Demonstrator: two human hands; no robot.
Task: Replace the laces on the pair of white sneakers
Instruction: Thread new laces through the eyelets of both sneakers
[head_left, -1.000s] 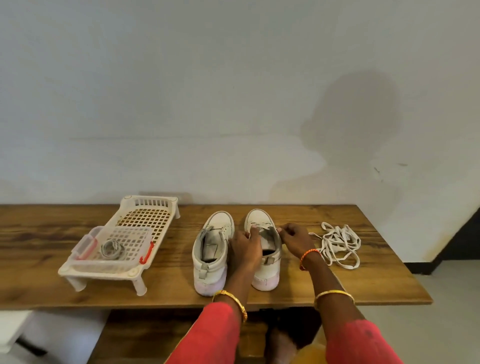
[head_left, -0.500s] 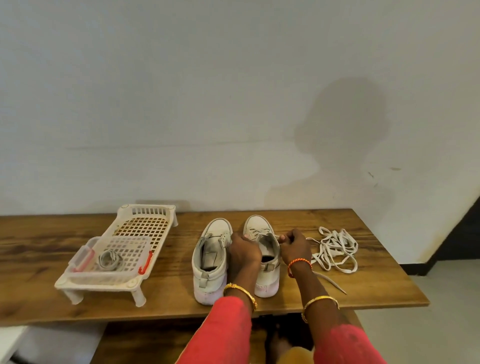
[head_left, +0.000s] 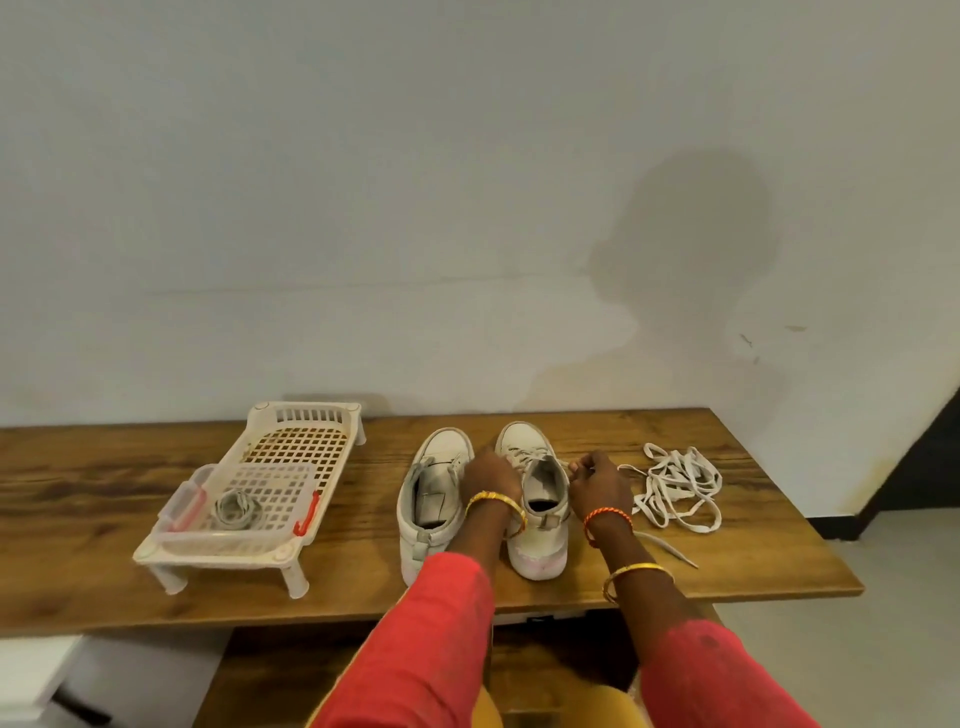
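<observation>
Your two forearms in red sleeves reach forward over the near edge of the wooden counter (head_left: 363, 582) toward the pair of white sneakers, which stand side by side at its middle with toes pointing to the wall. Your left hand (head_left: 491, 480) sits between the shoes, knuckles up, its fingers curled down at the inner edge of the right sneaker (head_left: 537, 512); what they grip is hidden behind the hand, so you cannot tell whether they pinch a lace. Your right hand (head_left: 597, 480) hovers at the outer side of that same shoe, fingers (head_left: 579, 465) bent together near its eyelets as if pinching, though the lace end itself is too small to make out. A few lace crossings show near that shoe's toe. The left sneaker (head_left: 434, 501) stands unlaced, its tongue bare. A loose heap of white laces (head_left: 675, 483) lies just right of your right hand, one strand trailing toward the counter's edge. Far left, a white plastic rack (head_left: 291, 452) carries a clear box (head_left: 239, 501) with a coiled grey lace (head_left: 235, 509) inside
</observation>
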